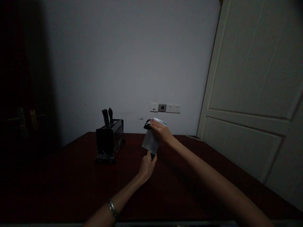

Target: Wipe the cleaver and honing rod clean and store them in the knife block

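In the middle of the head view, my left hand (pixel 147 167) is closed around the dark handle of a cleaver (pixel 151 142). Its broad grey blade points up and away, held above the table. At the blade's far end is my right hand (pixel 161 130), its fingers bent over a small black piece that looks like cloth (pixel 147 125). A pale, shiny edge (pixel 161 121) shows behind the right hand; what it belongs to is unclear. The right fingers and palm cover part of the blade.
A black knife block (pixel 109 138) stands on the dark red table (pixel 132 195) to the left, with two dark handles (pixel 107 116) sticking up. Wall sockets (pixel 165 107) sit behind the table. A pale panelled door (pixel 246 94) rises at the right.
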`<action>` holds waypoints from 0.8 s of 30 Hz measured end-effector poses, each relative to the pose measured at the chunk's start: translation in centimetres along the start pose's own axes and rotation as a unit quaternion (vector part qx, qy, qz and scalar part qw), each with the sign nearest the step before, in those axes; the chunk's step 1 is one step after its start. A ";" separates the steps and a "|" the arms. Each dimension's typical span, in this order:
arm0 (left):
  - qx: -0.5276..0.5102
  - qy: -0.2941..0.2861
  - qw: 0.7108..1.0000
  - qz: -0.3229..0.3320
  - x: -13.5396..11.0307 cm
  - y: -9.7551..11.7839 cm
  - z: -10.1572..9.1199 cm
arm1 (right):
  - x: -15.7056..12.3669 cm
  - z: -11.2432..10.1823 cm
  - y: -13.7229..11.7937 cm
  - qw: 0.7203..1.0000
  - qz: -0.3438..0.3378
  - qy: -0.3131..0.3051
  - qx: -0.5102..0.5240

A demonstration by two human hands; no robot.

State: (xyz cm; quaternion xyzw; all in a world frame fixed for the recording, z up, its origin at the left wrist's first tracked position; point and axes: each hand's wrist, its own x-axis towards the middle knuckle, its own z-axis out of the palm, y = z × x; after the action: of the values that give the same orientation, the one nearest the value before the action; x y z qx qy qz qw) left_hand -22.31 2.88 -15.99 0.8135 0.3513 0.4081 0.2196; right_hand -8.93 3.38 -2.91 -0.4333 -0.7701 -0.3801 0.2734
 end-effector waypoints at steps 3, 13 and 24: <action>-0.004 -0.005 1.000 0.004 -0.2 0.0 0.0 | 0.3 -0.5 0.4 0.998 0.046 0.031 -0.013; -0.005 -0.018 1.000 -0.010 -0.3 0.5 -0.4 | 0.3 -0.7 0.3 0.999 0.050 0.012 -0.007; -0.025 -0.004 1.000 -0.011 0.1 0.2 -0.1 | 0.2 -0.7 -0.6 1.000 0.012 -0.018 -0.007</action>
State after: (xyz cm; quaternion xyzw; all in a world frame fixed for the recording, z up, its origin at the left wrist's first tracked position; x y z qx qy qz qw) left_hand -22.27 2.76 -15.76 0.8057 0.3490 0.4111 0.2452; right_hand -9.44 2.67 -2.57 -0.4514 -0.7668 -0.3745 0.2609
